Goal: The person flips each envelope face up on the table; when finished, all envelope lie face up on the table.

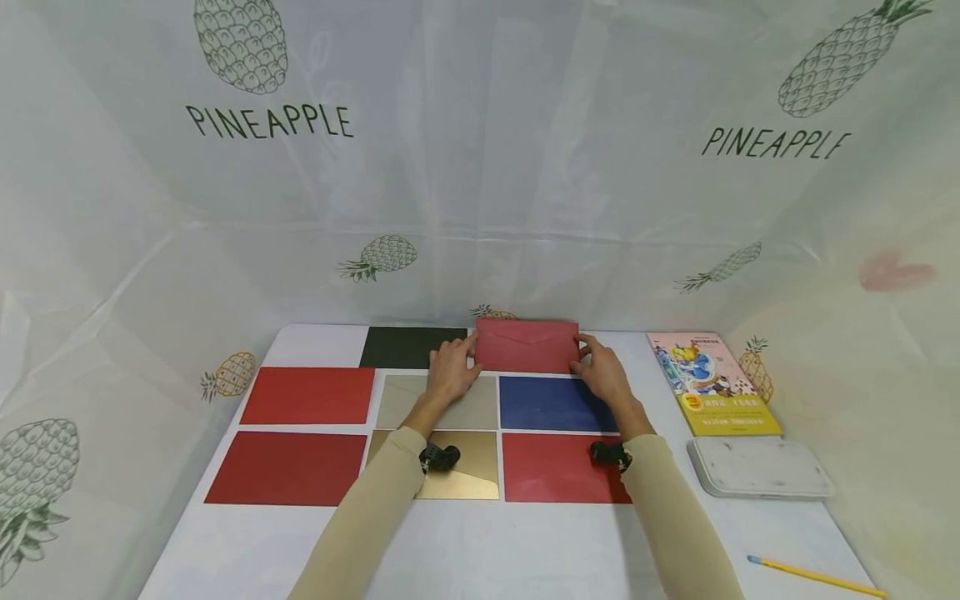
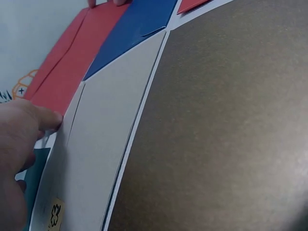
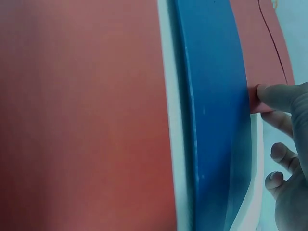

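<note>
A red envelope (image 1: 527, 346) with a visible flap line is at the table's far edge, between both hands. The left hand (image 1: 452, 369) holds its left edge, with the thumb at the near corner. On the opposite edge, the right hand (image 1: 604, 372) pinches the near corner; in the right wrist view the thumb (image 3: 279, 96) lies on the front and a finger shows behind. A dark green envelope (image 1: 408, 346) lies left of the left hand. Nearer are a beige envelope (image 1: 401, 400), under the left wrist, and a blue envelope (image 1: 551, 403), partly covered by the right forearm.
Two red envelopes (image 1: 307, 396) lie at the left. Beneath the forearms are a gold envelope (image 1: 465, 467) and another red envelope (image 1: 555, 471). Rightward are a book (image 1: 712, 383), a metal case (image 1: 761, 468) and a yellow pencil (image 1: 813, 575). A pineapple-print sheet (image 1: 525, 167) surrounds the table.
</note>
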`<action>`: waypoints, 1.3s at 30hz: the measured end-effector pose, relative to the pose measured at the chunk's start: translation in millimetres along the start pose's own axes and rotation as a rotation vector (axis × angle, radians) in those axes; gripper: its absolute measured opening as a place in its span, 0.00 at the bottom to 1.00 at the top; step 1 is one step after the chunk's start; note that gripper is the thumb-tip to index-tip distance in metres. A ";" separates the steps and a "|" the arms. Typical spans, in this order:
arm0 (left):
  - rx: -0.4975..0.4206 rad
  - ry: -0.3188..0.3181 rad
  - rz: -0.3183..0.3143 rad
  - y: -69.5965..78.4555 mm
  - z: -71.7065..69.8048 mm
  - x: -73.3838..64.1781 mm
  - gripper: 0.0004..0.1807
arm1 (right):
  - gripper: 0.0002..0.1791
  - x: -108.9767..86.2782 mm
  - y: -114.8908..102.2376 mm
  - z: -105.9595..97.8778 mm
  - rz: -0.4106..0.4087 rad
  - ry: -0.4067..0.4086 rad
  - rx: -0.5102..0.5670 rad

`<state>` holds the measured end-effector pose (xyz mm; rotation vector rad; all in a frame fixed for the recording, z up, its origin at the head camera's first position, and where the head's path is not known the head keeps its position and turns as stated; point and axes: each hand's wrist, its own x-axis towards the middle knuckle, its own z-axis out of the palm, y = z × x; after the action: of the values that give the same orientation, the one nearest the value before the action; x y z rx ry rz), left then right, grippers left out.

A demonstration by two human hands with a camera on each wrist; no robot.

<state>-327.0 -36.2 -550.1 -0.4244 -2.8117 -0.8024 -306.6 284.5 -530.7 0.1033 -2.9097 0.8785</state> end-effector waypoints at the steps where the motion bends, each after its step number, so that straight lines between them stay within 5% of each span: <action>1: 0.004 -0.008 0.000 0.3 -0.7 -0.2 0.37 | 0.35 0.3 0.2 0.1 0.001 -0.006 -0.006; 14: 0.039 -0.002 -0.004 -1.1 -1.5 -0.5 0.28 | 0.32 2.7 4.8 -1.0 -0.070 -0.035 -0.080; 29: 0.060 -0.065 -0.018 -1.5 -3.4 1.1 0.25 | 0.25 2.6 4.0 -0.6 -0.084 -0.076 -0.142; 39: 0.046 -0.095 -0.017 -0.2 -3.8 -0.8 0.22 | 0.22 -0.2 4.1 -1.4 -0.101 -0.085 -0.098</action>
<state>-325.9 -38.6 -547.2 -0.4431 -2.9192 -0.7387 -306.7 288.6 -531.8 0.2838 -2.9883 0.7320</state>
